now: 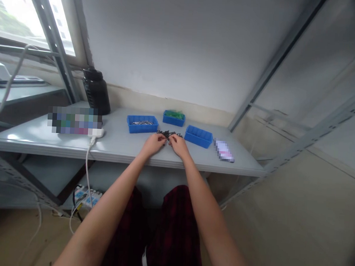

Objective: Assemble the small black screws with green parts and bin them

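Small black parts (166,133) lie in a loose pile on the grey table, just beyond my fingertips. My left hand (154,143) is at the pile's near left side, its fingers pinched together. Close beside it, my right hand (178,143) has its thumb and fingers closed too. Whatever either hand holds is too small to make out. A blue bin with thin metal pieces (142,124) stands to the left of the pile. Behind the pile is a blue bin with green items (174,117). At the right sits another blue bin (198,136), with no contents visible.
A dark bottle (96,91) stands at the back left. Near it are a blurred-out object (74,120) and a white plug (96,132) with a cable hanging over the front edge (116,158). A phone (223,150) lies at the right. Metal posts frame both sides.
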Demonstrator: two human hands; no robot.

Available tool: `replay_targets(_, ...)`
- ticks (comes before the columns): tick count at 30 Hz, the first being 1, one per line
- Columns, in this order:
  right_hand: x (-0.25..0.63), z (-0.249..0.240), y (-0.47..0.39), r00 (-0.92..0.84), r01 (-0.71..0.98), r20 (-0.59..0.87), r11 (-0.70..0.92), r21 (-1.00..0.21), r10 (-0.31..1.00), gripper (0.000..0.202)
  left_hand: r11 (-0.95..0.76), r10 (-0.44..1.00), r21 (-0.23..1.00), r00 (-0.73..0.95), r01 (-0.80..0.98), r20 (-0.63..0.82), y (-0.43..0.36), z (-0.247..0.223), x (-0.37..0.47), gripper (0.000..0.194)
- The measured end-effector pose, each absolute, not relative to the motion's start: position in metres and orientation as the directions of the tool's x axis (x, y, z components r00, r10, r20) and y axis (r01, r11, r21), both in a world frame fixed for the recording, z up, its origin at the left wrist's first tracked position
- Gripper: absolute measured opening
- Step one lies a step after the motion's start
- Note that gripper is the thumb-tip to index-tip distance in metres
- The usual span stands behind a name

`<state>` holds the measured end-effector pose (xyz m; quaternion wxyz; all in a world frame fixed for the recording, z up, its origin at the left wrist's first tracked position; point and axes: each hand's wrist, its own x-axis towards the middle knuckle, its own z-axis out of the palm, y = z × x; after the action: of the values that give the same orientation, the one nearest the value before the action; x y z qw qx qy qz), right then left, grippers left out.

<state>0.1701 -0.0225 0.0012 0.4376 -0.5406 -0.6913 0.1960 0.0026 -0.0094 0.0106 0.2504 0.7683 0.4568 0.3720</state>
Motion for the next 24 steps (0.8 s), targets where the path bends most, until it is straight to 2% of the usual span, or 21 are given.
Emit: replay_targets(24, 0.1704, 0.0014, -0.0232, -0.040, 0.581, 0.386, 0.336, -0.741, 0.922, 0.023, -0.451, 0.891, 0.729, 0.308, 0.515, 0.334, -0.0101, 0.0106, 0.0023, 0.025)
